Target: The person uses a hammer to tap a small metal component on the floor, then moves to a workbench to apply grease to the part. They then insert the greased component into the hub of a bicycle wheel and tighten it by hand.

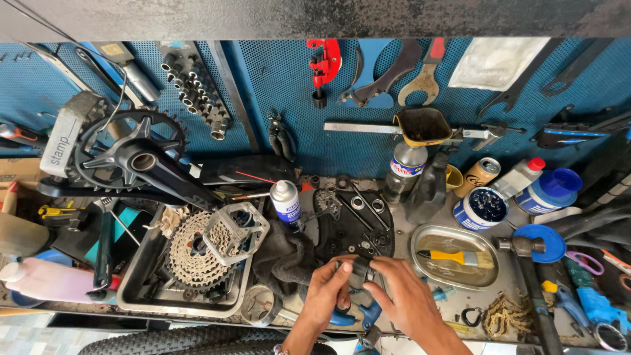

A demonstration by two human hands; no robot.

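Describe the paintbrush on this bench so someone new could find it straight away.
Start at the cluttered workbench below the blue pegboard, then look just right of the person's right hand. There sits an oval metal tray, and the paintbrush lies flat inside it. Its yellow handle sets it apart from the grey and black parts around.

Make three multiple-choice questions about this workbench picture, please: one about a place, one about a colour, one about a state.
1. Where does the yellow-handled brush lie?
A. in the oval metal tray
B. on the pegboard
C. in the cassette's tray

2. What colour is the pipe cutter hanging on the pegboard?
A. green
B. red
C. white

3. How is the small dark part held?
A. by the left hand alone
B. it lies free on the bench
C. between both hands

Answers:
1 A: the brush rests inside the oval tray.
2 B: its frame is red.
3 C: fingers of the left hand and the right hand both close on it.
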